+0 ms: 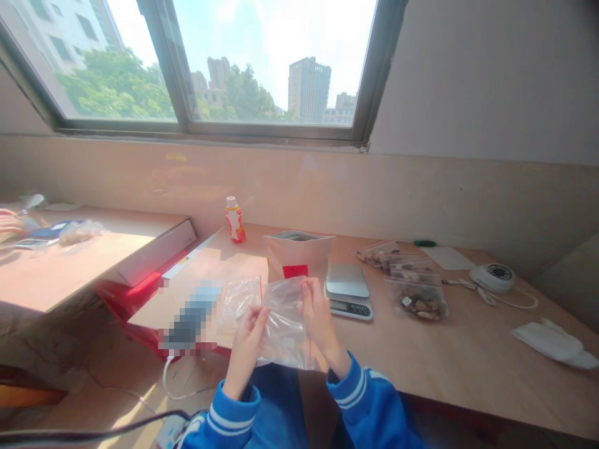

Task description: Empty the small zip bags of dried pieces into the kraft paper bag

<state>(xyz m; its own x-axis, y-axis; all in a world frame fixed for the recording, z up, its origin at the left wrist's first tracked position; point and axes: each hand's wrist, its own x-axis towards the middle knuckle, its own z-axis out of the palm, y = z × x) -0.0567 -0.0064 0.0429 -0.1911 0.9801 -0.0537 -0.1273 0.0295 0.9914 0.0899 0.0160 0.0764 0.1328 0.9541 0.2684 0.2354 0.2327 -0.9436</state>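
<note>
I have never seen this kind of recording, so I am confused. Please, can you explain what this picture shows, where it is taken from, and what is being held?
There is no machine here, only a person's two bare hands in blue sleeves. A camera worn on the head took the picture, looking forward and down. The left hand and right hand hold a clear plastic bag between their fingers. On the wooden table lie a second clear bag, a digital scale, and a bag of small brown pieces.
</note>
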